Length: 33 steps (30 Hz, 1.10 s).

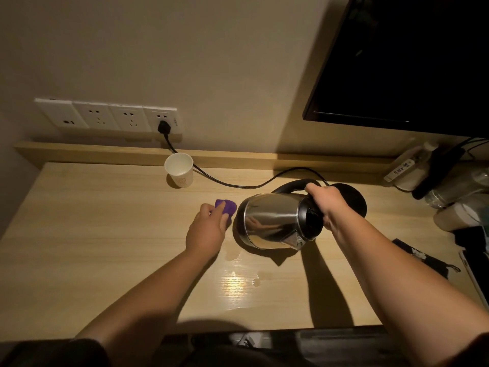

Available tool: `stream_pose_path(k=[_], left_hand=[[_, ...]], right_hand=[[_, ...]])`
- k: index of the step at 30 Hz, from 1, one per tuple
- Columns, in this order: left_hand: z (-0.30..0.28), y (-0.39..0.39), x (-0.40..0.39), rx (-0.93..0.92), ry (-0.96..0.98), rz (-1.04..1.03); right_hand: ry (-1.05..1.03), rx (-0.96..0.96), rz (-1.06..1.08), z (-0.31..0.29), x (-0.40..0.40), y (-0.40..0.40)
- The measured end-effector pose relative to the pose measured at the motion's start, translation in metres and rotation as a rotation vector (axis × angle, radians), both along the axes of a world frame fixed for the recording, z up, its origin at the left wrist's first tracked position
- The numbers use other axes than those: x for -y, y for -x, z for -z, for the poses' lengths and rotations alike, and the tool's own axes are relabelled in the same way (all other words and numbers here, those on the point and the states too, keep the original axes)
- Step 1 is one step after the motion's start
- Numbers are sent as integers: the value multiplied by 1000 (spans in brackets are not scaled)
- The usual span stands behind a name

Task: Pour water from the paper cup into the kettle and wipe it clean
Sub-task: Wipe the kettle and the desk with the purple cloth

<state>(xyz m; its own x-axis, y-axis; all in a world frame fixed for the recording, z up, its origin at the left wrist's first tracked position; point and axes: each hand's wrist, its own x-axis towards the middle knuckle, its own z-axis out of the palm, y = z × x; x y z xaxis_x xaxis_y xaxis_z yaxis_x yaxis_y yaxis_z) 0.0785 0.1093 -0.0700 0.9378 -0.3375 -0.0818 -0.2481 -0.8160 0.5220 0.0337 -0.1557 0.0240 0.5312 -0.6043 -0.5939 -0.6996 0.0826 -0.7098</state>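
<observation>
Standing upright at the back of the wooden surface (pixel 79 234), near the wall: paper cup (pixel 179 169). Closing the left hand (pixel 207 229) grip on a purple cloth (pixel 226 207), just left of the kettle (pixel 275 221). Clamping the right hand (pixel 326 201) grip around the black handle, tipping the kettle sideways, spout toward camera, beside its base (pixel 354 200). Glistening in front: water patches (pixel 238 280).

head view — downward, close over desk (pixel 105 260)

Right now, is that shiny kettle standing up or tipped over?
Tipped. The kettle lies tilted on its side off its base, with the right hand gripping its black handle.
</observation>
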Motion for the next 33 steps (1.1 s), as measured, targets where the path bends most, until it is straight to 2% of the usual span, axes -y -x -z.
stream_pose_path(k=[3, 6, 11, 14, 22, 28, 33], left_hand=[[-24, -28, 16, -165, 138, -18], [-46, -53, 37, -141, 179, 122], [-55, -82, 70, -223, -54, 472], [-49, -86, 79, -302, -102, 532], [-27, -55, 67, -200, 51, 287], [-9, -1, 38, -99, 251, 78], [13, 39, 24, -27, 211, 42]], right_hand=[[30, 28, -107, -3, -2, 3], [75, 52, -204, -6, -4, 5], [125, 52, -280, -7, -3, 7], [112, 56, -266, -6, -1, 10], [94, 103, -164, -7, -4, 4], [55, 90, -9, -8, -6, 4], [25, 40, 71, -8, -9, 1]])
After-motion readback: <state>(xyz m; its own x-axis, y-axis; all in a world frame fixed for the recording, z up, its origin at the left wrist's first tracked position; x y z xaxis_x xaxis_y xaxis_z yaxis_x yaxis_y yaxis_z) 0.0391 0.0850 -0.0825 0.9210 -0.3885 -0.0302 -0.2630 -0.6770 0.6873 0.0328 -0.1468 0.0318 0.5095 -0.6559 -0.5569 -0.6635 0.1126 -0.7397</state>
